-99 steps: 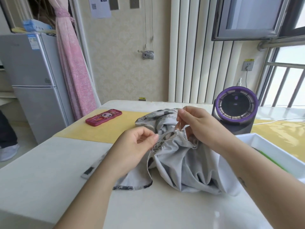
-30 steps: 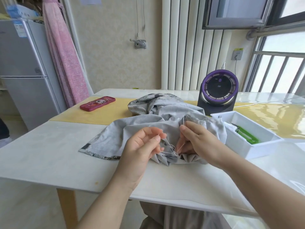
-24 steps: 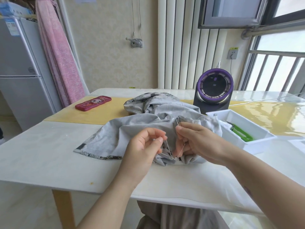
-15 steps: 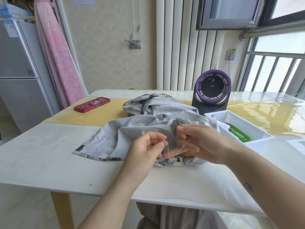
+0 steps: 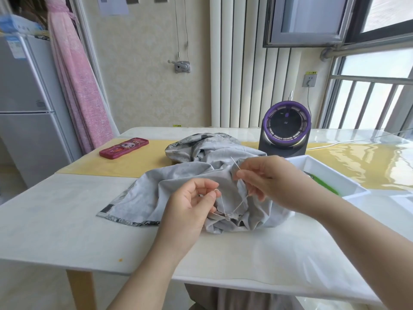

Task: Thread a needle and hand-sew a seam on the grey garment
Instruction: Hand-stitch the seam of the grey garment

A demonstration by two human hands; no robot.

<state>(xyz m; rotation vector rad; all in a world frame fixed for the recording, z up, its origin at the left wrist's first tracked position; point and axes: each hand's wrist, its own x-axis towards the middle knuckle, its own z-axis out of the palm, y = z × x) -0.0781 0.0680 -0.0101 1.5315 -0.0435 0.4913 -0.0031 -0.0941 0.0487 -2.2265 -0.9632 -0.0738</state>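
The grey garment (image 5: pixel 169 186) lies bunched on the white table (image 5: pixel 67 220), its patterned hem toward the left. My right hand (image 5: pixel 268 180) pinches a thin needle (image 5: pixel 235 163) whose tip points up and to the left. A pale thread (image 5: pixel 240 203) runs from the needle down to the bunched seam. My left hand (image 5: pixel 192 202) pinches another stretch of that thread just above the fabric, thumb against forefinger.
A white tray (image 5: pixel 312 162) with a green item inside stands at the right. Behind it sits a purple-ringed fan (image 5: pixel 286 133) with a cable. A red case (image 5: pixel 124 147) rests on the yellow mat (image 5: pixel 145 162) at the back left. The table's front edge is close.
My right hand has risen and drawn the needle out of the fabric, pulling the thread taut. My left hand stayed by the seam and now pinches the thread.
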